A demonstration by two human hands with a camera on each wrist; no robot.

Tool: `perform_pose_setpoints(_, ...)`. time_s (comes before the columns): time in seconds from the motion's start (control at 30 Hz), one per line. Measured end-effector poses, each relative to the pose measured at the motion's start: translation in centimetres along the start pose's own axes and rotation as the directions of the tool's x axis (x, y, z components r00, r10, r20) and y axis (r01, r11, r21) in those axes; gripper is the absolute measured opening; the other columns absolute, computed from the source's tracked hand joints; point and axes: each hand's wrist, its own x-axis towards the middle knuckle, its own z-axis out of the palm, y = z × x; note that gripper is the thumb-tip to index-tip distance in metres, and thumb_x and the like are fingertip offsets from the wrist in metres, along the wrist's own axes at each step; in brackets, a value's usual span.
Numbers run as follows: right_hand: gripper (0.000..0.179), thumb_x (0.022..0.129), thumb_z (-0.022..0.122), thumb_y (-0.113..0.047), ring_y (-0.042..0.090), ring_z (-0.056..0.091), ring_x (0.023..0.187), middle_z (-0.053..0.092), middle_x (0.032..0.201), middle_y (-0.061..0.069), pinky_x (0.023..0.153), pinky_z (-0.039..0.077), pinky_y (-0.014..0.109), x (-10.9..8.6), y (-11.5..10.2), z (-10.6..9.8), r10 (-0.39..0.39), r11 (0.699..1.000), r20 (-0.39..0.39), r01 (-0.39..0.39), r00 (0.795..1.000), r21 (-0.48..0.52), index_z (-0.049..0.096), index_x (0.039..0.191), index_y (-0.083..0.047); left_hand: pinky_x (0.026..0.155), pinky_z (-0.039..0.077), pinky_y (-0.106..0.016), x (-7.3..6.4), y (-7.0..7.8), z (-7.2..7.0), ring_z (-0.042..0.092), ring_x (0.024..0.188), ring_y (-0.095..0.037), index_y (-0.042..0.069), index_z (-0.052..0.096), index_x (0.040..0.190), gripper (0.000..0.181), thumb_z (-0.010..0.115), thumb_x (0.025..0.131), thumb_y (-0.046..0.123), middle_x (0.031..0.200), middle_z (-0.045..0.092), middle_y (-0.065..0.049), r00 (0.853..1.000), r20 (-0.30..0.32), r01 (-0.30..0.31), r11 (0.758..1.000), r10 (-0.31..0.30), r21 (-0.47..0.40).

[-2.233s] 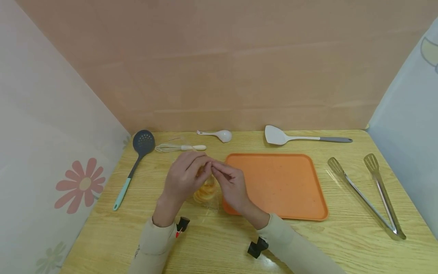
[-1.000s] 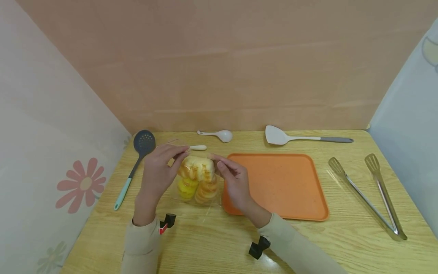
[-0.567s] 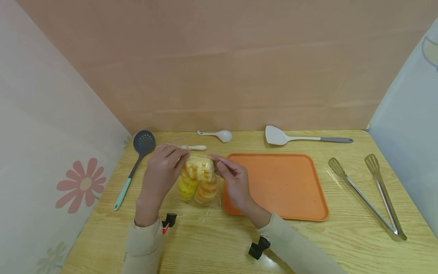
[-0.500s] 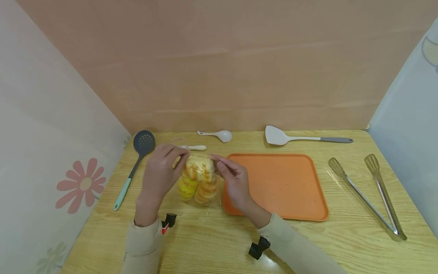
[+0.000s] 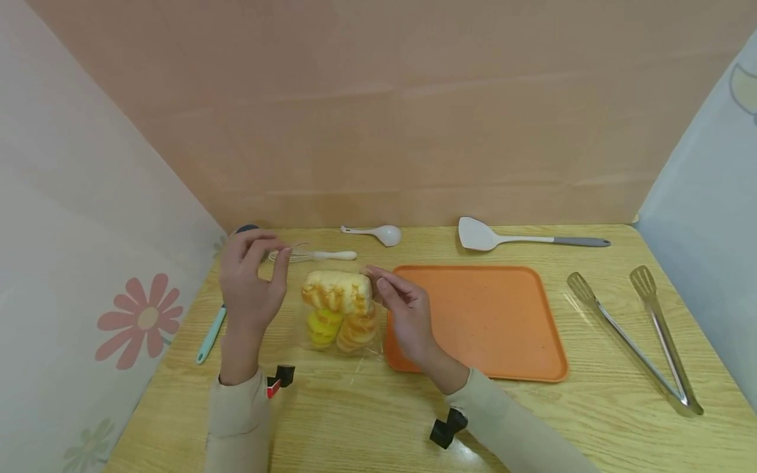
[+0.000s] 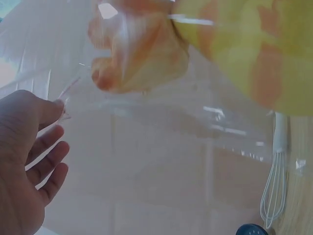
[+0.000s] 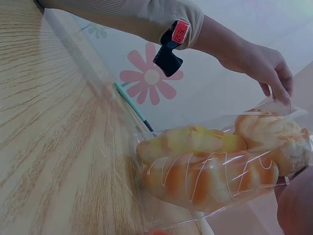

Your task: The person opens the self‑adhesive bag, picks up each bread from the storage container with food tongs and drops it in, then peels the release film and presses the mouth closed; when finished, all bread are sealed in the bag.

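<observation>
A clear plastic bag stands on the table left of the tray, with several bread rolls inside. A cream roll lies across the top, above a yellow roll and a browned, striped roll. My right hand pinches the bag's upper right edge. Left of the bag, my left hand is raised, and its thumb and forefinger pinch a thin clear plastic strip. Whether this strip is loose or part of the bag's mouth, I cannot tell.
An orange tray lies right of the bag. Behind are a whisk, a white spoon and a white turner. Metal tongs lie at right. A skimmer at left is partly behind my left hand.
My hands were together over the bag, then drew apart, exposing the rolls. Most recently my left hand has moved left, off the bag's upper edge. The right hand stays almost still.
</observation>
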Motion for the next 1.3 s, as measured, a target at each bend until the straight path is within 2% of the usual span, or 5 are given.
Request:
perform_pose_setpoints(0.33,0.034,0.114,0.055,0.000,0.013,0.077,0.116,0.081,0.130,0.003,0.102,0.063,0.032,-0.1,-0.1,0.0,0.019,0.999,-0.004,-0.019,1.000,0.030,0.061,0.139,0.023,0.097,0.046,-0.025,0.2,-1.8,-1.6,0.068,0.107,-0.031,-0.009,0.078,0.093,0.026,0.083,0.099,0.015,0.112,0.071,-0.029,0.950,-0.246,0.187,0.982,-0.191,-0.042)
perform_pose_setpoints(0.5,0.034,0.115,0.055,-0.001,0.013,0.077,0.115,0.081,0.128,-0.004,0.101,0.063,0.031,-0.1,-0.1,0.0,0.009,0.999,0.008,-0.009,1.000,0.037,0.062,0.139,0.022,0.092,0.044,-0.022,0.1,-3.0,-2.3,0.059,0.108,-0.001,-0.012,0.077,0.093,0.024,0.083,0.097,0.011,0.106,0.073,-0.005,0.890,-0.360,0.272,0.960,-0.279,-0.070)
perform_pose_setpoints(0.73,0.031,0.115,0.056,-0.003,0.013,0.077,0.114,0.081,0.130,0.001,0.099,0.064,0.032,-0.2,0.0,-0.2,-0.027,0.998,0.017,0.026,0.999,0.054,0.069,0.137,0.014,0.086,0.047,-0.020,0.5,-2.9,-3.2,0.057,0.105,0.004,-0.017,0.072,0.095,0.021,0.075,0.098,0.003,0.104,0.058,0.027,0.805,-0.461,0.376,0.922,-0.373,-0.090)
perform_pose_setpoints(1.17,0.032,0.114,0.056,-0.001,0.014,0.078,0.115,0.082,0.127,0.000,0.102,0.063,0.036,-0.5,-0.1,0.0,-0.006,1.000,-0.023,0.007,1.000,0.031,0.065,0.136,0.022,0.079,0.048,-0.016,-0.7,-5.5,-2.6,0.061,0.089,0.004,-0.005,0.075,0.104,0.013,0.071,0.105,0.008,0.095,0.057,0.024,0.710,-0.492,0.522,0.845,-0.505,-0.114)
perform_pose_setpoints(1.3,0.032,0.114,0.056,0.001,0.014,0.078,0.116,0.082,0.124,-0.004,0.102,0.063,0.038,-0.4,-0.1,-0.2,-0.006,1.000,-0.047,0.008,0.999,0.029,0.063,0.135,0.024,0.077,0.048,-0.016,-1.3,-6.7,-2.5,0.060,0.083,0.006,-0.008,0.077,0.105,0.019,0.076,0.103,0.010,0.091,0.058,0.024,0.723,-0.397,0.574,0.811,-0.565,-0.111)
